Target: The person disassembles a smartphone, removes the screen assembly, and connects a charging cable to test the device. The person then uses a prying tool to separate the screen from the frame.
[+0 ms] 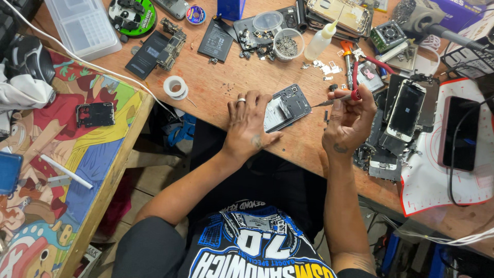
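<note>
Right grip [349,119] is closed around a red-handled tool [343,98], its thin metal tip pointing left toward the opened phone [286,107], which lies face down on the wooden tabletop [216,87] with its back off and its boards bare; the tip stands just beside the phone's right edge, and I cannot tell if it touches. Left grip [249,125] holds nothing: the hand lies flat, fingers spread, pressing on the phone's near left part to pin it. By my judgement the step in hand is fine work inside the phone, prying or loosening a small part, and the next move calls for a steady tip set on a tiny point while the left hand keeps the phone from sliding. Around them, largest first: a bright cartoon mat [67,154] on the side table to the left, a white mat [442,180] at right under a pink phone [459,133], a clear parts box [82,25], a second stripped phone [406,110], a squeeze bottle [320,40], a tub of screws [287,45], a tape roll [176,86]
</note>
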